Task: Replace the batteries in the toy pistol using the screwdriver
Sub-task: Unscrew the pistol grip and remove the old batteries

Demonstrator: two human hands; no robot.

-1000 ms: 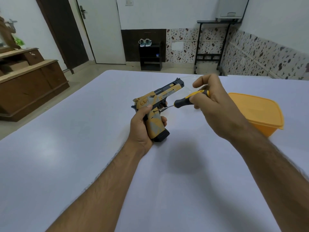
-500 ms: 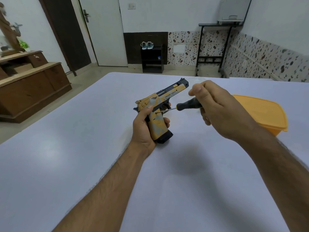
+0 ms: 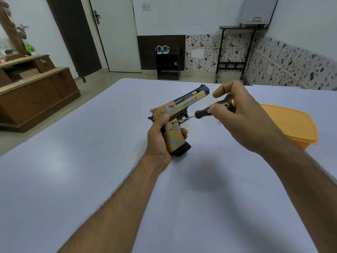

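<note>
An orange, grey and black toy pistol [image 3: 184, 106] is held upright over the white table [image 3: 73, 161], barrel pointing away to the right. My left hand [image 3: 160, 137] is wrapped around its grip, thumb on the near side. A screwdriver [image 3: 209, 111] with a black and yellow handle lies in my right hand [image 3: 242, 117], fingers curled around the handle. Its thin metal tip touches a screw spot on the upper side of the grip. No batteries are visible.
An orange plastic container [image 3: 291, 125] sits on the table to the right, partly behind my right hand. A crumpled clear plastic bag [image 3: 213, 96] shows beyond the pistol. A wooden cabinet [image 3: 34, 95] stands off the table at the left.
My right hand has turned on the screwdriver handle, fingers regripping, while the tip stays on the grip. The pistol and left hand hold nearly still; the camera view shifted slightly.
</note>
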